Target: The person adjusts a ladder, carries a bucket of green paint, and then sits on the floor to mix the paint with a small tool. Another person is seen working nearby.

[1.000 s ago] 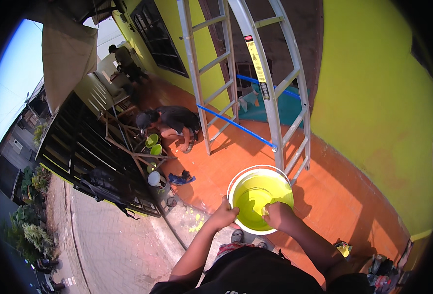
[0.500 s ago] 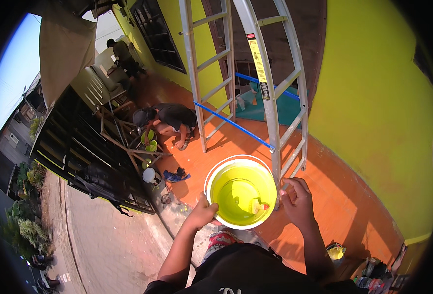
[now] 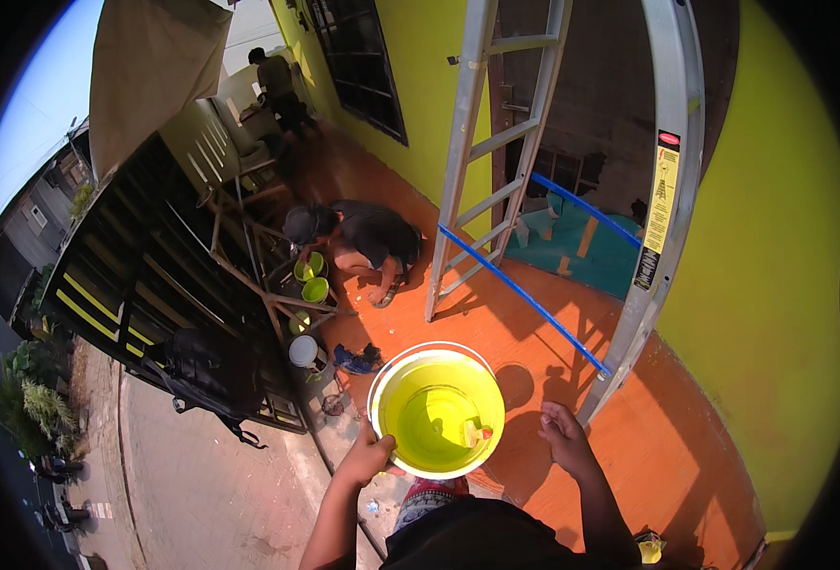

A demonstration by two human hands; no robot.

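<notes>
A white bucket (image 3: 376, 407) with yellow-green paint in it is held in front of my body. My left hand (image 3: 365, 458) grips its rim at the near left, thumb over the edge. Inside the bucket, a paintbrush (image 3: 478, 434) with a red-tipped handle leans at the right side; its lower part is hidden by paint. My right hand (image 3: 564, 439) is apart from the bucket, to its right, with loosely bent fingers and nothing visible in it. Nearest to it stands an aluminium stepladder (image 3: 644, 309) with blue spreader bars.
A person (image 3: 363, 237) crouches ahead at the left beside small paint buckets (image 3: 315, 290); another person (image 3: 282, 90) stands farther back. A wooden frame (image 3: 239, 261) leans by the dark gate (image 3: 144, 237). A yellow-green wall (image 3: 762, 285) rises at the right above the orange floor (image 3: 667, 418).
The view has shifted, and the ladder appears closer and farther right. My right hand has moved away from the bucket's rim. My left hand still holds the bucket.
</notes>
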